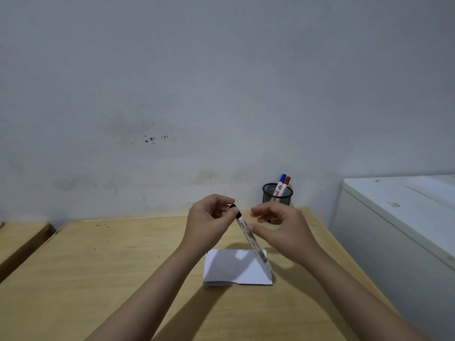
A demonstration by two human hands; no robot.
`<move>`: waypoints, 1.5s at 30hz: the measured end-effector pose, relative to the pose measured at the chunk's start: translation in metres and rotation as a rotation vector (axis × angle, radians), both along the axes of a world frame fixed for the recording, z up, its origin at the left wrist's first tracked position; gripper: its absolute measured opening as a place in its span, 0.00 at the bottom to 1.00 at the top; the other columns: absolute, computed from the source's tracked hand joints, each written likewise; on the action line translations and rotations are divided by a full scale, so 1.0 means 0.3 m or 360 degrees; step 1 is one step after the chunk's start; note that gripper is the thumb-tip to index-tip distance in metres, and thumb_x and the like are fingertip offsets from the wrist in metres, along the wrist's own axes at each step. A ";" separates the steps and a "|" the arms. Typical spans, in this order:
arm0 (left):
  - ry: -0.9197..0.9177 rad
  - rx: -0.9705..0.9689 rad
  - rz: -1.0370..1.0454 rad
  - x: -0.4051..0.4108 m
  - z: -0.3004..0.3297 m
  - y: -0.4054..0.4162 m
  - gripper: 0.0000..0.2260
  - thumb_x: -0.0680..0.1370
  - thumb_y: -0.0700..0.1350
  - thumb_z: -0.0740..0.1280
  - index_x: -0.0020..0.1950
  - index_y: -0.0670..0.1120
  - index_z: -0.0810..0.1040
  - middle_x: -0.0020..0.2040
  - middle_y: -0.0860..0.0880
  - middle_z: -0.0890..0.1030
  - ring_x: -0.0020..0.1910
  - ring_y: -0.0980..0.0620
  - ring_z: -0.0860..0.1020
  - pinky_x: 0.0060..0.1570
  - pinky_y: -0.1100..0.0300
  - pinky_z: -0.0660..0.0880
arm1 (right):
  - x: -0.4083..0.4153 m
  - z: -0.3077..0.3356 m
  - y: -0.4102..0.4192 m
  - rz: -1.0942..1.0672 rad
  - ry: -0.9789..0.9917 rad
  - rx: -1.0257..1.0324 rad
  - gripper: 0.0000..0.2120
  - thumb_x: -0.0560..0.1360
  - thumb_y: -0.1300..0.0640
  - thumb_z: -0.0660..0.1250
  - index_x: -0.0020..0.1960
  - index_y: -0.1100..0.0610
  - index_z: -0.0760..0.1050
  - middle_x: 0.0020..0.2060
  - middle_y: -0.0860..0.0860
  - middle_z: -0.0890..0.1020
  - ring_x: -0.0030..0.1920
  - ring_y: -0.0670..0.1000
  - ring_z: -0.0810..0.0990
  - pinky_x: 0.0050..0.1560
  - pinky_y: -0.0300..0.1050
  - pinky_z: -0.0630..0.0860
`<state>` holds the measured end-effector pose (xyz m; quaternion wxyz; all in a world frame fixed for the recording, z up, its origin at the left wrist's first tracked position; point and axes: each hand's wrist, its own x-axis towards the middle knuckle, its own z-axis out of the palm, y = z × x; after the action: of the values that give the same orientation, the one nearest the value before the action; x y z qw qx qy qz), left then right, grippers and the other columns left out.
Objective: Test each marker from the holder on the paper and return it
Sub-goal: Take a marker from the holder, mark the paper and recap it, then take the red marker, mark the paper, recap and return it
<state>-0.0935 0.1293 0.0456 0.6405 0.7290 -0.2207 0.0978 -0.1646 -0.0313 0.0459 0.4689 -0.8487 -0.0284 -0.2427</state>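
I hold a white marker [253, 243] with a black cap [235, 209] tilted above the white paper [229, 269]. My left hand [209, 217] pinches the black cap at the marker's upper end. The thumb of my right hand [280, 225] touches the barrel just below the cap, while its other fingers are spread. The marker's lower end hangs over the paper's right edge. A black mesh holder [277, 194] stands at the back of the table near the wall, with a blue-capped marker [280, 183] and a red-capped marker [285, 184] in it.
The wooden table [123, 267] runs up to a grey wall. A second wooden surface [19, 237] lies at the left. A white cabinet [398, 217] stands close on the right of the table.
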 end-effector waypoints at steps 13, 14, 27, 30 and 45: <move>-0.0048 -0.0107 -0.0206 0.172 0.045 -0.330 0.02 0.73 0.42 0.71 0.43 0.44 0.82 0.37 0.51 0.83 0.35 0.62 0.80 0.37 0.71 0.74 | 0.196 0.006 -0.225 -0.0111 -0.0178 0.0508 0.21 0.68 0.71 0.69 0.51 0.47 0.74 0.32 0.52 0.77 0.29 0.48 0.72 0.32 0.33 0.71; -0.0056 -0.0085 -0.0153 0.202 0.033 -0.349 0.02 0.73 0.42 0.70 0.43 0.45 0.82 0.37 0.53 0.83 0.35 0.64 0.79 0.38 0.71 0.73 | 0.213 0.023 -0.262 -0.0202 -0.0241 0.0517 0.23 0.68 0.71 0.70 0.51 0.45 0.73 0.34 0.54 0.78 0.30 0.50 0.74 0.33 0.36 0.73; -0.0299 0.0681 0.0152 0.400 -0.168 -0.494 0.19 0.72 0.55 0.69 0.57 0.44 0.81 0.58 0.48 0.81 0.60 0.50 0.75 0.57 0.59 0.71 | 0.449 -0.020 -0.463 -0.0739 -0.0031 0.0129 0.18 0.66 0.66 0.70 0.53 0.52 0.74 0.29 0.53 0.81 0.31 0.45 0.78 0.28 0.29 0.70; -0.0285 0.0576 0.0193 0.405 -0.178 -0.501 0.18 0.70 0.53 0.72 0.55 0.43 0.82 0.56 0.48 0.82 0.57 0.50 0.77 0.57 0.56 0.75 | 0.473 -0.066 -0.462 -0.0765 0.0037 0.0104 0.12 0.68 0.64 0.70 0.50 0.56 0.75 0.27 0.51 0.79 0.29 0.44 0.77 0.27 0.30 0.69; -0.0313 0.0692 0.0185 0.407 -0.178 -0.494 0.18 0.70 0.57 0.70 0.52 0.46 0.82 0.53 0.49 0.83 0.54 0.48 0.77 0.51 0.51 0.77 | 0.535 -0.025 -0.426 -0.0963 0.0197 0.0043 0.03 0.65 0.49 0.70 0.35 0.46 0.78 0.53 0.52 0.80 0.57 0.58 0.74 0.57 0.56 0.73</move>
<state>0.0287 -0.0189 -0.0077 0.4373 0.8482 -0.2555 0.1552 -0.0040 -0.1590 0.0385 0.3874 -0.8255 0.2574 -0.3195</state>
